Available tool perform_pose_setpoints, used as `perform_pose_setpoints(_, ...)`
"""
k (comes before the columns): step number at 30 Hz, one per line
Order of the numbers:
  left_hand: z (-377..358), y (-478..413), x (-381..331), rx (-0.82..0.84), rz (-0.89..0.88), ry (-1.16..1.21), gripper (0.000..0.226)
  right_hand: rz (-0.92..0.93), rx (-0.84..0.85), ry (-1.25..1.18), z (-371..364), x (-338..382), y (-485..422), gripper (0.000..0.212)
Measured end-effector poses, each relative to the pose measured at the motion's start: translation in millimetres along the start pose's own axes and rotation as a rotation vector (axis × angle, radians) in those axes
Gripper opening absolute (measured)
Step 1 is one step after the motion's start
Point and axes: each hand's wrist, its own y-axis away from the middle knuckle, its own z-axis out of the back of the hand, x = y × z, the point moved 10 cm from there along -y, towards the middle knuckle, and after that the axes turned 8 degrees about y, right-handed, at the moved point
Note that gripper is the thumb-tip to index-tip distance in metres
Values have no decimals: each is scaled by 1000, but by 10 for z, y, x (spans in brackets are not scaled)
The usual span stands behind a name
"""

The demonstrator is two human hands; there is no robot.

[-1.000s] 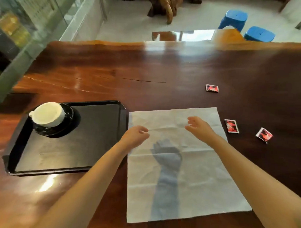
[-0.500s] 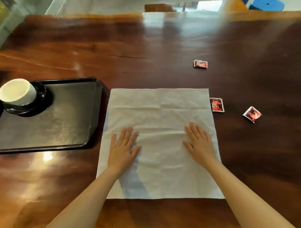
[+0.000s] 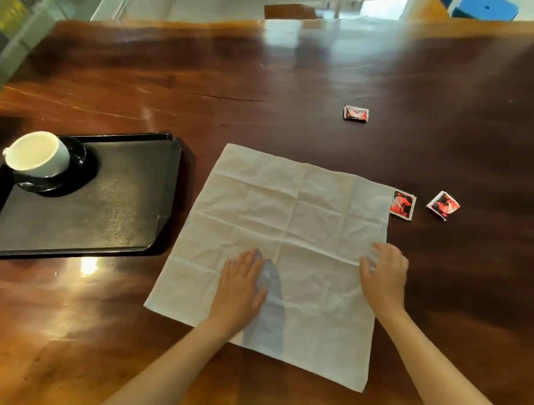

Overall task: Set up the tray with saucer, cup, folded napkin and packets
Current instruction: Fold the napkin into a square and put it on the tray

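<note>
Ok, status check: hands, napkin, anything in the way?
Left hand flat on napkin. Right hand pinching its right edge. Napkin unfolded, on table beside tray. One packet right at napkin's far-right corner.

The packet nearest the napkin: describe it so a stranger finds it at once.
Start at the white napkin spread on the wooden table, right of the black tray. At its far right corner lies a small red and black packet. It alone lies against the napkin's edge; the second packet sits clear to its right, the third packet farther up the table.
</note>
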Motion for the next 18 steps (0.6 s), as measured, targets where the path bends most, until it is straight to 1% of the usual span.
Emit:
perform_pose_setpoints(2,-168,76,-85,55,33,-10,60,-243,38,-15,46,-213,-120,49)
perform_pose_setpoints(4,-228,64,-99,77,63,-43,61,-438,111,-163,4,-301,-165,58)
perform_pose_setpoints(6,-224,31,-96,81,77,-53,61,-572,184,-332,-106,-297,-165,61)
perform_pose_setpoints(7,-213,13,-102,93,78,-50,61,-620,216,-411,-150,-273,-155,57)
perform_pose_setpoints(9,-152,-54,-127,127,62,-43,57,-650,272,-572,-208,-151,-150,39)
perform_pose_setpoints(11,24,-182,-172,158,55,47,55,-557,281,-631,-102,79,-183,22)
perform_pose_setpoints(13,358,-364,-344,135,-8,174,56,-374,264,-592,166,410,-256,19)
perform_pose_setpoints(16,1135,-683,-919,29,-249,241,69,-61,325,-525,601,1076,-298,17)
perform_pose_setpoints(18,1688,-803,-1423,93,-418,391,81,154,406,-466,891,1571,-250,20)
